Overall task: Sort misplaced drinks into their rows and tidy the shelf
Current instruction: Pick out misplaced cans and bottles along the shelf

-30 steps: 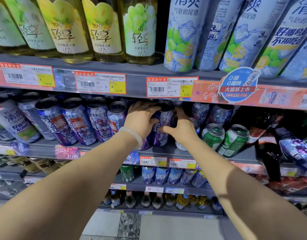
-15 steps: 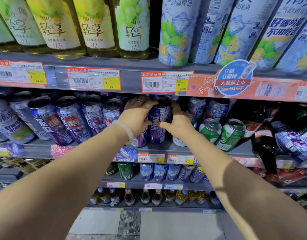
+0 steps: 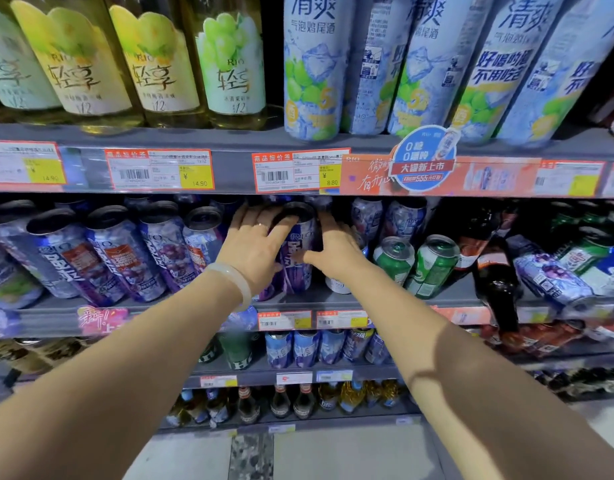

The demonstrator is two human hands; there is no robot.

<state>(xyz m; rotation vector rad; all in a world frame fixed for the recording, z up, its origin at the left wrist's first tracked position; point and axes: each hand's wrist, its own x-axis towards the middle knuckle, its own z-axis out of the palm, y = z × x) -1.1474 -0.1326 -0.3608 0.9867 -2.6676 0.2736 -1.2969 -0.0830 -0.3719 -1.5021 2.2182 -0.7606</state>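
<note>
Purple can (image 3: pixel 298 251) stands upright on the middle shelf (image 3: pixel 368 299), between both hands. Left hand (image 3: pixel 255 245): fingers spread flat against its left side and rim. Right hand (image 3: pixel 333 249): thumb on can front, fingers seemingly behind, partly hidden. Green cans (image 3: pixel 416 265) sit just right.

Around the purple can (image 3: pixel 298 251), the left hand (image 3: pixel 255 249) hides a can behind it, the right hand (image 3: pixel 336 247) covers most of a white can (image 3: pixel 338 285), and nearby price tags (image 3: pixel 285 319) blur unreadably.
</note>
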